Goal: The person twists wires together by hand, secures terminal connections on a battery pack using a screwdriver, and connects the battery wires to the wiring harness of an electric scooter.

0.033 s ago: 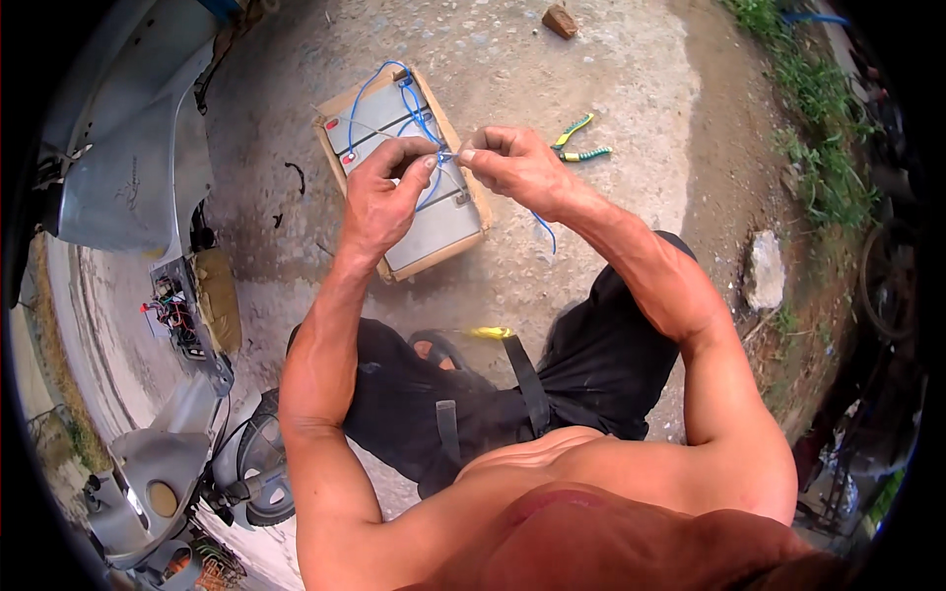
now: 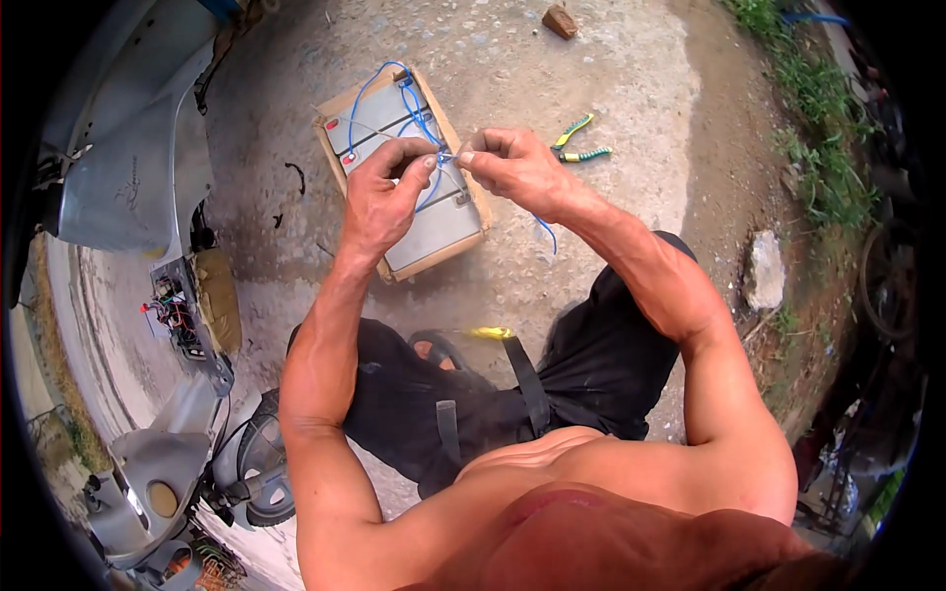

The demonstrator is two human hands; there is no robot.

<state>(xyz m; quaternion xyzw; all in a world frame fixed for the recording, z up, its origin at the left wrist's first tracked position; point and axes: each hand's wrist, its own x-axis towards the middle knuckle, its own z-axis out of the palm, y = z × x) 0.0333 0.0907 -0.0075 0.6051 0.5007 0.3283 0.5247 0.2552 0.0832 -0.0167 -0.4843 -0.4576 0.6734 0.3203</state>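
Note:
A cardboard box holds several grey batteries with red and dark terminals. Blue wire loops over their tops. Above the box's right side, my left hand pinches the blue wire between thumb and forefinger. Close beside it, my right hand is closed in a pinch on the same wire, where a light, bare-looking bit shows between the fingertips. A loose blue end hangs below my right hand. Green-and-yellow-handled pliers lie on the ground just beyond my right hand, their jaws partly hidden.
A grey scooter with exposed wiring stands along the left. A brown brick piece lies at the far side, and a pale stone at the right by the grass. Something yellow lies between my legs.

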